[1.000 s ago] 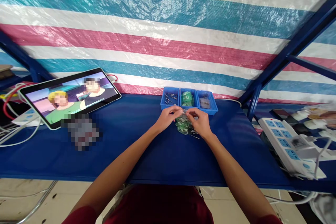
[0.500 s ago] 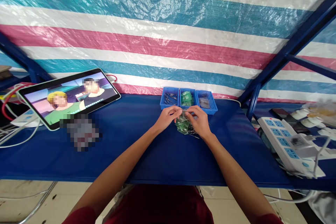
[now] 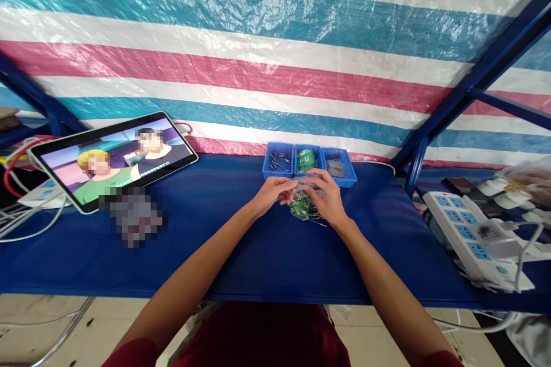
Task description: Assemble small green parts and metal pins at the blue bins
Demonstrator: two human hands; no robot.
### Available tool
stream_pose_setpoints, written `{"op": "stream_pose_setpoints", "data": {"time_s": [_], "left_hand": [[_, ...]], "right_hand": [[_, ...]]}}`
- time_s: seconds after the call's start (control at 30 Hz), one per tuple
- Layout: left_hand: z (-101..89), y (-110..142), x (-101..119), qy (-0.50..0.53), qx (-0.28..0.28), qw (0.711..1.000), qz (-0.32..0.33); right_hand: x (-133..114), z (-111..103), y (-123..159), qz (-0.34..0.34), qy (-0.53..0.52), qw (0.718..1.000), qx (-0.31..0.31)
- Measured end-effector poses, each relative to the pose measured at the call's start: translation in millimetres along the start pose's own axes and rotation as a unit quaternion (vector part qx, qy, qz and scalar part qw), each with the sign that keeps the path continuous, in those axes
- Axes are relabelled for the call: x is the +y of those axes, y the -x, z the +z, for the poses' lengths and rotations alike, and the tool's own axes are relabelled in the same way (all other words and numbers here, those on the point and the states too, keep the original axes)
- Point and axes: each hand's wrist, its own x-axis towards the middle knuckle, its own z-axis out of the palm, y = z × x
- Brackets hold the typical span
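My left hand [image 3: 275, 194] is closed, its thumb and forefinger pinching the edge of a small clear plastic bag [image 3: 300, 184]. On the bag's other side, my right hand [image 3: 326, 195] has its fingers bent round the bag, the thumb below and the forefinger reaching over it. Just under both hands lies a pile of green-and-clear packets with thin metal pins [image 3: 305, 208], partly covered by the right hand. Behind the hands stand three blue bins: the left bin [image 3: 271, 173] has loose metal pins, the middle one green packets [image 3: 306, 160], the right one clear bags [image 3: 335, 168].
A tablet [image 3: 114, 160] playing a cartoon leans at the left of the blue table [image 3: 275, 258], with a blurred-out item [image 3: 136, 218] before it. Cables run along the left edge. To the right are a white power strip [image 3: 467, 235] and blue frame bars [image 3: 460, 86]. A striped tarp [image 3: 267, 74] hangs behind.
The fingers of my right hand have lifted and spread slightly over the bag. My left hand has shifted slightly, and more of the clear plastic shows between the hands.
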Motion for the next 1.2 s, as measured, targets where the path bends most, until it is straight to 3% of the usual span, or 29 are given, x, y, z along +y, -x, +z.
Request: {"op": "stream_pose_setpoints", "data": {"time_s": [0.17, 0.3, 0.4, 0.57, 0.67, 0.77, 0.87, 0.93, 1.03, 1.1, 1.2], "left_hand": [[0.8, -1.7, -2.4, -0.062, 0.094, 0.99, 0.086], [3.5, -1.5, -6.1, -0.081, 0.033, 0.991, 0.104], [4.5, -0.8, -6.4, -0.067, 0.046, 0.991, 0.108], [3.4, -0.7, -4.5, -0.017, 0.098, 0.992, 0.078], [2.2, -0.9, -4.3, -0.027, 0.096, 0.994, 0.049], [-1.0, -1.5, -4.4, -0.097, 0.126, 0.986, 0.045], [-5.8, -1.7, -3.9, -0.197, 0.177, 0.962, 0.071], [-8.9, -1.3, -3.2, -0.257, 0.204, 0.941, 0.085], [-11.9, -0.4, -2.0, -0.347, 0.235, 0.904, 0.085], [-12.7, 0.1, -2.0, -0.4, 0.245, 0.881, 0.064], [-11.4, 0.6, -4.4, -0.455, 0.241, 0.857, 0.024]], "right_hand": [[5.5, 5.3, 2.4, 0.087, -0.028, 0.996, -0.004], [5.8, 5.3, 4.8, 0.127, -0.058, 0.99, -0.001], [1.9, 1.7, 4.1, 0.107, -0.065, 0.992, 0.008], [-4.7, -1.4, 0.3, 0.005, -0.029, 0.999, -0.027], [-5.3, 0.6, -0.6, 0.01, -0.006, 0.999, -0.03], [-3.6, 2.2, -0.6, 0.071, -0.032, 0.996, -0.047], [1.0, 1.8, -1.7, 0.182, -0.137, 0.972, -0.059], [5.0, -0.1, -4.3, 0.244, -0.213, 0.946, -0.01], [9.7, -5.5, -9.8, 0.289, -0.276, 0.903, 0.159], [11.1, -9.2, -12.3, 0.302, -0.292, 0.876, 0.24], [12.2, -11.0, -12.1, 0.305, -0.273, 0.874, 0.262]]}}
